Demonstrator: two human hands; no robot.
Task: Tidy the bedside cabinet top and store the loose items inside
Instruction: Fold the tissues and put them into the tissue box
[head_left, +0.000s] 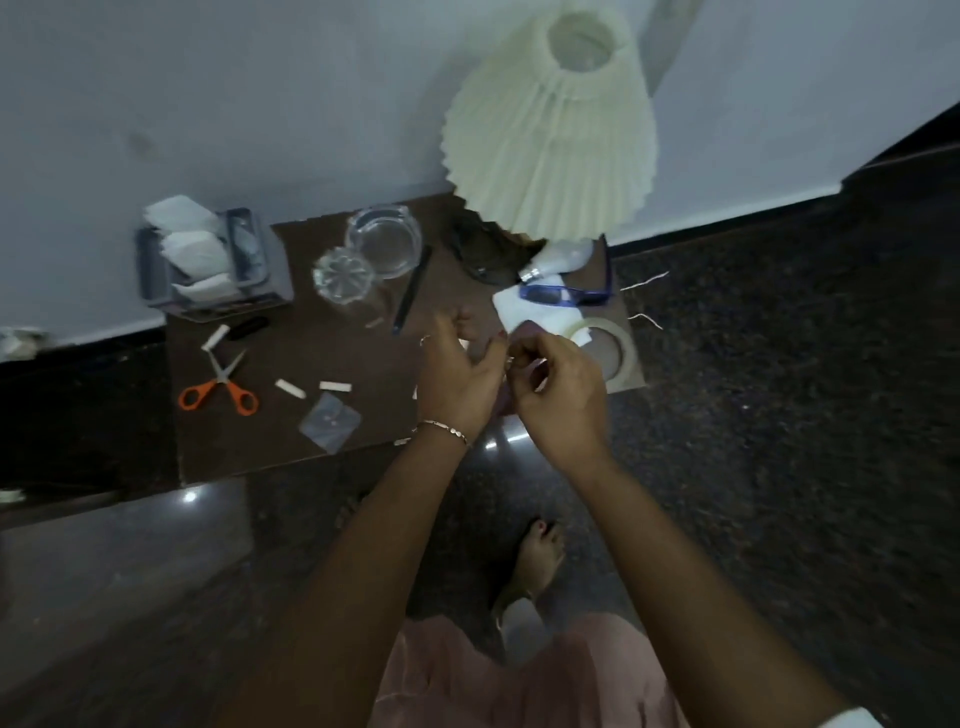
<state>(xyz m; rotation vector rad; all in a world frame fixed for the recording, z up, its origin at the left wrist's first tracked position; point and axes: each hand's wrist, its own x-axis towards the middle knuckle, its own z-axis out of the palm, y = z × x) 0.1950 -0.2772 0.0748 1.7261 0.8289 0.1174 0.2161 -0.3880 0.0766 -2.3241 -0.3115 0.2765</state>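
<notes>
Pinches what looks like a pale scrap (540, 384) in right hand (558, 395), left hand (460, 379) half-curled alongside, hold unclear, likely gathering such bits off cabinet top (249, 447).

Both hands meet, forearms stretched forward.
Left hand (462, 374) is relaxed, fingers loosely bent; right hand (558, 397) sits just beside its fingertips, fingers curled tight, any pinch hidden.

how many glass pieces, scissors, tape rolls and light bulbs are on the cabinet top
glass pieces: 2, a dish and a tumbler
scissors: 1
tape roll: 1
light bulb: 1
total: 5
</notes>
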